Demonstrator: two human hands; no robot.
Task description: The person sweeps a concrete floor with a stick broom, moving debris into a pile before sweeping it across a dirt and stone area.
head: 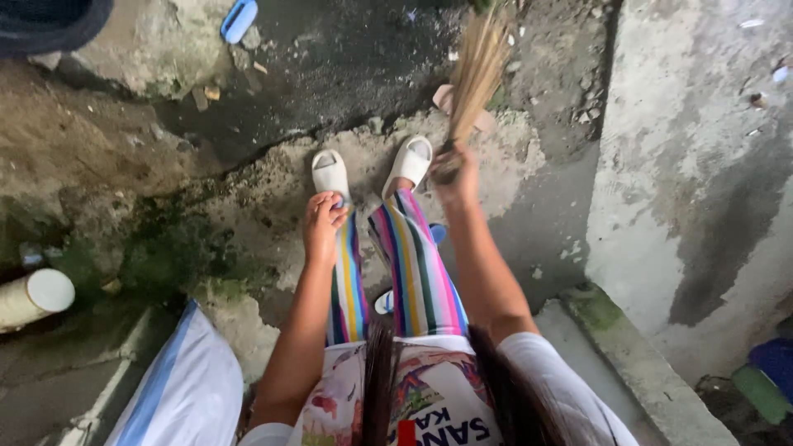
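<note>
My right hand (454, 177) grips the bound end of a straw-coloured stick broom (477, 70), whose bristles fan out ahead over the wet dark ground. My left hand (323, 223) hangs with its fingers curled against my left leg, with nothing seen in it. Below the hands are my striped multicoloured trousers (413, 264) and two white slippers (330, 172), which stand on rough, cracked concrete (273, 182).
A stained concrete wall (694, 165) rises on the right, with a low ledge (636, 363) at its foot. A white pipe end (37, 296) lies at the left and a white-and-blue sack (182, 388) at bottom left. A small blue object (239, 18) lies far ahead.
</note>
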